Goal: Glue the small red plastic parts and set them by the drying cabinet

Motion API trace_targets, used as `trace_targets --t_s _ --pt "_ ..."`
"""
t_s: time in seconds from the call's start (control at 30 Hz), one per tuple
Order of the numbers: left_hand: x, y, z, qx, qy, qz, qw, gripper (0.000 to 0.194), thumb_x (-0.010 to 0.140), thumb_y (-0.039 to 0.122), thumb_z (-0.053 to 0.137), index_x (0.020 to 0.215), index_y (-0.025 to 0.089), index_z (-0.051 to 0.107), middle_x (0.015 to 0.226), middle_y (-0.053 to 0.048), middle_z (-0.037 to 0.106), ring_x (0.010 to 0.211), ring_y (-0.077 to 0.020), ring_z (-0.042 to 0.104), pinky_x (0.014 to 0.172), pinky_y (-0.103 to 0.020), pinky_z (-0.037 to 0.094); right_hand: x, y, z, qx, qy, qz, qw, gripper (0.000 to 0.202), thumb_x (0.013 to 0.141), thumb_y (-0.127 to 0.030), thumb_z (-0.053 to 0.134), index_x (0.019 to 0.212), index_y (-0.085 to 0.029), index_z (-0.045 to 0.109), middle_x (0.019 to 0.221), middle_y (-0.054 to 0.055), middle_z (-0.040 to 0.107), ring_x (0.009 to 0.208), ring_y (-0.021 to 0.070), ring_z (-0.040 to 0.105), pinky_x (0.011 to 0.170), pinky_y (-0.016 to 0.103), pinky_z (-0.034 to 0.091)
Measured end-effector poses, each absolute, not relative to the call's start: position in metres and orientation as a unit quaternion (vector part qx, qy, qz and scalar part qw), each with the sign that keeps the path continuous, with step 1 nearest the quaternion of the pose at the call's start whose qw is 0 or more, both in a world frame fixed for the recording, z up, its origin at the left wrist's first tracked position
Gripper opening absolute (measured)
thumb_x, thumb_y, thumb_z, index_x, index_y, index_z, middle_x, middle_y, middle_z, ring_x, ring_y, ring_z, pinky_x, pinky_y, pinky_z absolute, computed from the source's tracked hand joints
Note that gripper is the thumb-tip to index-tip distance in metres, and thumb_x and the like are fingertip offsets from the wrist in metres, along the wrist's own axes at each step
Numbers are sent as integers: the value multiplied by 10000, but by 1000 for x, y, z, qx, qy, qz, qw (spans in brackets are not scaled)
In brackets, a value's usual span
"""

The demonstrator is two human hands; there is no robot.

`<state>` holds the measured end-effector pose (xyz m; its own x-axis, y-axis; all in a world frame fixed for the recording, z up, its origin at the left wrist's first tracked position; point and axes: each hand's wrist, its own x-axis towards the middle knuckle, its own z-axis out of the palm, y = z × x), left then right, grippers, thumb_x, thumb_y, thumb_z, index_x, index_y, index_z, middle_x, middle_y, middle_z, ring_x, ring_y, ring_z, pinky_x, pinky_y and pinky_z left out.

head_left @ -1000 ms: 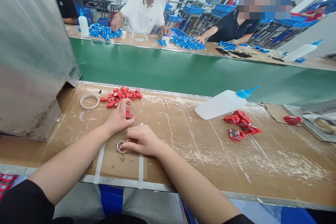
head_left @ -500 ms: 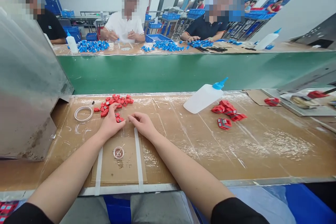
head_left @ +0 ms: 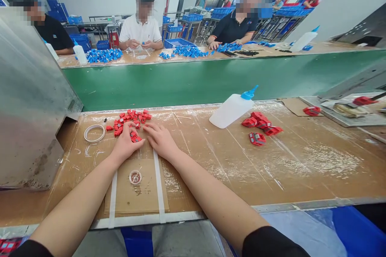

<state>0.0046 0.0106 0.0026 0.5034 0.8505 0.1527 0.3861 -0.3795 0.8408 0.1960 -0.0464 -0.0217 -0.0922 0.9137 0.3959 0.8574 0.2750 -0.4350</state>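
Both forearms reach forward from the near edge of the surface [head_left: 211, 168], angling inward so that the hands come close to each other, just short of the pile of small red parts [head_left: 129, 118]. The left hand [head_left: 126, 142] is at the near side of the pile, its wrist low, its fingers curled forward and over toward the right, with the thumb pointing right; a few red pieces [head_left: 135, 137] sit in the bend between thumb and fingers, though whether they are gripped or only fenced in, I cannot tell. The right hand [head_left: 161, 140] lies palm down just beside them, fingers spread a little and pointing forward and left, its fingertips near the right edge of the pile; it appears to hold nothing. The two hands are apart, with a narrow gap between them. Nearer the body, between the forearms, a small round dish [head_left: 135, 177] with a thin stick in it rests on a cardboard sheet [head_left: 126, 198] crossed by two pale strips. A tape ring [head_left: 94, 133] lies left of the pile, and a white bottle [head_left: 230, 111] with a blue nozzle leans well to the right of the right hand, beside larger red parts [head_left: 261, 122].
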Motion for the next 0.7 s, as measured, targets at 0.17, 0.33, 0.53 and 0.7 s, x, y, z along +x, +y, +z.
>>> trace_targets --t_s 0.17,0.33,0.53,0.7 --pt "4 11 5 771 385 310 401 474 775 433 785 1091 227 499 1020 -5 676 1025 -206 643 1009 -361 458 193 -49 -13 -611 -726 43 313 109 1016 -87 680 1075 -177 662 1083 84 570 1008 269 545 886 352 453" --pt "2 14 5 778 399 294 387 467 797 517 772 1181 283 648 1237 -14 668 1169 -258 614 1088 -432 447 192 -49 -13 -606 -725 75 319 190 963 -46 773 989 -155 620 998 53 571 951 240 563 825 310 459" --pt "2 18 5 731 375 333 462 649 791 440 792 1374 263 569 1338 -63 637 1225 -253 616 1131 -416 460 194 -47 -17 -575 -751 70 319 269 1011 -129 757 1250 -227 683 1059 62 556 983 244 566 888 344 481" --pt "1 21 4 699 369 348 504 585 782 442 802 1278 193 618 1204 -83 683 1005 -225 681 951 -376 560 198 -46 -17 -550 -763 91 329 125 955 -88 810 1008 -180 745 1072 75 587 1016 257 577 918 362 490"
